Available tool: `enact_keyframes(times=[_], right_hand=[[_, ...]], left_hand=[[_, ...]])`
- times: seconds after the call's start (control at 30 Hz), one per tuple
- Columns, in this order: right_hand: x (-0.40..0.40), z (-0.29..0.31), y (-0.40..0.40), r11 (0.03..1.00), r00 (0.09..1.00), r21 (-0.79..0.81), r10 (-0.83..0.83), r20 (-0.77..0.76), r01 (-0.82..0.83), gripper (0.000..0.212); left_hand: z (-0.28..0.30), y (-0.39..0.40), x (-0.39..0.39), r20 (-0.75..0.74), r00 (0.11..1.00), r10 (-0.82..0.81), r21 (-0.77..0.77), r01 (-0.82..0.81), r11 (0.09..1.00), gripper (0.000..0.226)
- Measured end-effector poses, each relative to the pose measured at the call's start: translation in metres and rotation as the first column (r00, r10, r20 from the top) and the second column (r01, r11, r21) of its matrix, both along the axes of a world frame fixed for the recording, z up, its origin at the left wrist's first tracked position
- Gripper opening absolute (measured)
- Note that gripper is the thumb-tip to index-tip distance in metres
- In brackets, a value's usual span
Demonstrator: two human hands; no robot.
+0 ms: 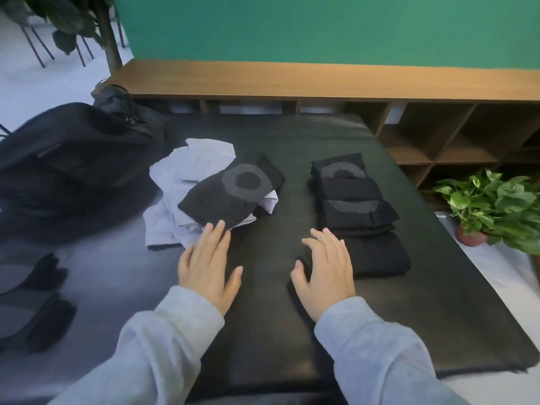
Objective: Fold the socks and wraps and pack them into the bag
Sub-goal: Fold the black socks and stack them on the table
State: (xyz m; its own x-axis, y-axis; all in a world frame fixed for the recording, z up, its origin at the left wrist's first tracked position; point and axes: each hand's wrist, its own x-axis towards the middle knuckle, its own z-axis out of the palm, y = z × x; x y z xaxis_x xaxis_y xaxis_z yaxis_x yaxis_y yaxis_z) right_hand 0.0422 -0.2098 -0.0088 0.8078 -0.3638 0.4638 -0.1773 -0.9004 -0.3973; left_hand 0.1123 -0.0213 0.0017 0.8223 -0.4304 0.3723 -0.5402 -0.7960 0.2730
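A black wrap with a grey ring (233, 191) lies on a pile of white cloth (181, 176) left of centre. My left hand (209, 264) lies flat with straight fingers, its fingertips at the near edge of that wrap. To the right, a row of folded black wraps (350, 197) runs toward me. My right hand (327, 271) rests with spread fingers on the nearest black folded piece (380, 254). The black bag (67, 153) sits at the far left of the black table (263, 331).
Several dark socks or gloves (32, 299) lie at the left edge. A wooden shelf unit (438, 133) stands behind the table. A potted green plant (493, 209) is on the floor to the right, and another plant (73, 21) at the top left.
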Motion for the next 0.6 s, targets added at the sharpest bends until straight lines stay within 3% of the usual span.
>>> enact_keyframes(times=[0.3,0.43,0.6], right_hand=[[-0.006,0.007,0.008,0.992,0.995,-0.068,0.102,0.005,-0.102,0.044],[-0.009,0.006,0.017,0.966,0.977,-0.146,0.207,-0.048,-0.211,0.061],[-0.010,0.005,0.033,0.972,0.983,-0.150,0.181,-0.023,-0.182,0.067]], left_hand=[[-0.006,0.001,-0.018,0.184,0.970,-0.159,-0.123,0.183,0.975,0.043],[-0.007,-0.003,-0.027,0.294,0.919,-0.264,-0.071,0.297,0.952,0.040],[-0.008,-0.004,-0.031,0.338,0.890,-0.306,-0.075,0.349,0.934,0.037]])
